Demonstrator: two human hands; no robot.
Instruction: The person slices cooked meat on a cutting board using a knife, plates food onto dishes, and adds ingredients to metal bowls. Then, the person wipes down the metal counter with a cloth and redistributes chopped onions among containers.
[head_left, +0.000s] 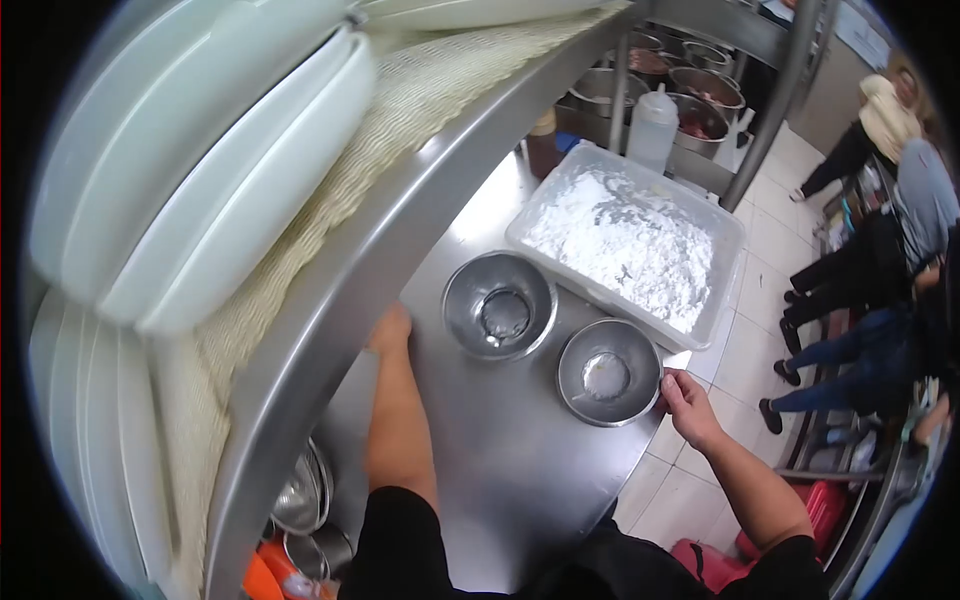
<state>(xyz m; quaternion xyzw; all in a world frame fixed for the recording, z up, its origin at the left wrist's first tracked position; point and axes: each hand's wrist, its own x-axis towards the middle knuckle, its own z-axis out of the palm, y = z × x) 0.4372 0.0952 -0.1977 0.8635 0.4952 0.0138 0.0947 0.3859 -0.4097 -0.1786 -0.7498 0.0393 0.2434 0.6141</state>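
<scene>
My right hand (685, 402) pinches the outer rim of a steel bowl (610, 372) with a little pale residue at its bottom. To its left stands a second steel bowl (499, 304), which looks almost bare inside and is touched by neither hand. My left hand (390, 328) reaches under the metal shelf's edge, left of that second bowl; the shelf hides its fingers. Just behind both bowls lies a translucent plastic tub (725, 290) holding white powder.
Stacked white dishes (250, 190) rest on a cloth (430, 120) on the overhead shelf (400, 200). Behind the tub are a squeeze bottle (652, 130) and several metal pots (697, 125) of food. Other people (880, 130) stand at the far right. Strainers (300, 495) sit low at left.
</scene>
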